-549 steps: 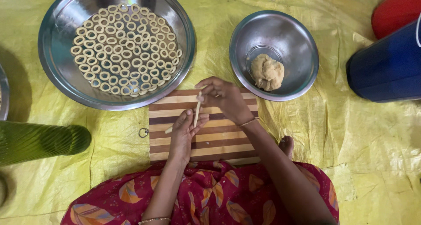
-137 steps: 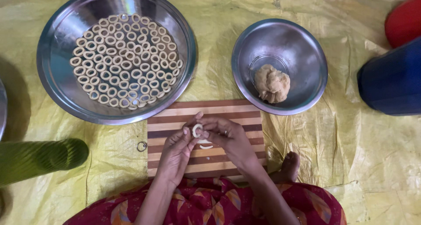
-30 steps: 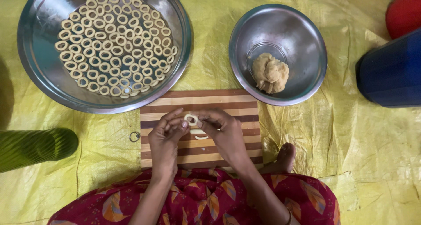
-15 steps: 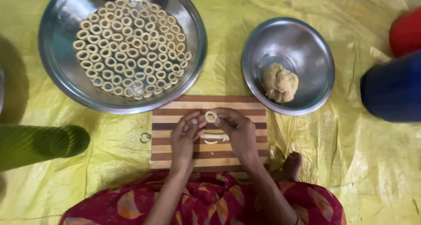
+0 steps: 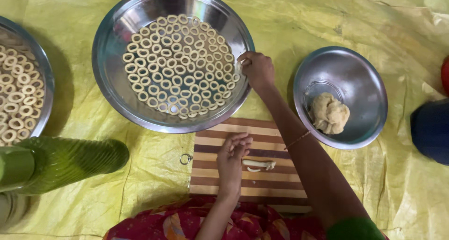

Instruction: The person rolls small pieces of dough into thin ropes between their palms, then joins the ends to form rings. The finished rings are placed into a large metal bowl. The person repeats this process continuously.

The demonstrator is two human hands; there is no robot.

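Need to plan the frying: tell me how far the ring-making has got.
Done: rows of dough rings fill much of the big steel bowl.
In hand: the right hand is at that bowl's rim; the left hand rests on the striped board beside a dough strip.
Left: a dough lump in the small bowl.

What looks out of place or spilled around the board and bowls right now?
Nothing stands out. The dough rings lie in neat rows inside the big steel bowl, the dough lump sits in the small bowl, and one short dough strip lies on the striped board. No spills show.
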